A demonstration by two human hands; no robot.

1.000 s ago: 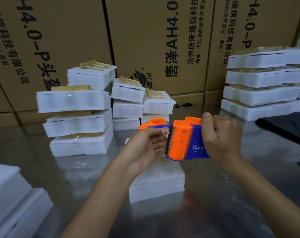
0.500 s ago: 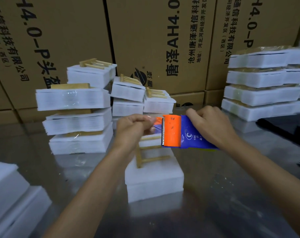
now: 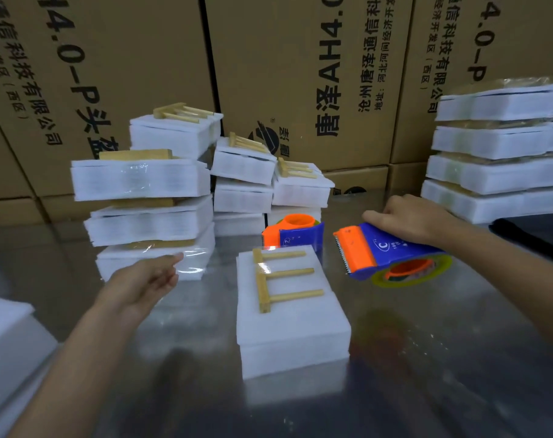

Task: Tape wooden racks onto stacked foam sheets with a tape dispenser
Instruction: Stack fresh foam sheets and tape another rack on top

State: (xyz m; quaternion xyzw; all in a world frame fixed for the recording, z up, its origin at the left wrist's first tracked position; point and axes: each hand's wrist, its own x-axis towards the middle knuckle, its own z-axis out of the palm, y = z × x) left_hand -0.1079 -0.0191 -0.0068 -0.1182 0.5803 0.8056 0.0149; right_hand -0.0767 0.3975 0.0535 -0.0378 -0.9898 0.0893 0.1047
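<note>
A wooden rack (image 3: 278,279) with three prongs lies flat on top of a stack of white foam sheets (image 3: 292,330) at the middle of the metal table; a small shiny bit of tape sits on its crossbar. My right hand (image 3: 408,222) grips a blue and orange tape dispenser (image 3: 382,257) just right of the stack, tilted, its toothed blade toward the rack. My left hand (image 3: 142,286) hovers left of the stack with fingers extended and nothing clearly in it. A second tape dispenser (image 3: 295,232) stands behind the stack.
Taped foam bundles with racks are piled at the left (image 3: 142,181), back middle (image 3: 243,165) and right (image 3: 496,172). Printed cardboard boxes (image 3: 268,74) wall off the back. More foam (image 3: 6,343) lies at the lower left, and a dark cloth (image 3: 537,238) at the right.
My hands have drawn apart. The right hand carried the dispenser down and to the right; the left hand left the tape end and swung left. The rack now lies uncovered.
</note>
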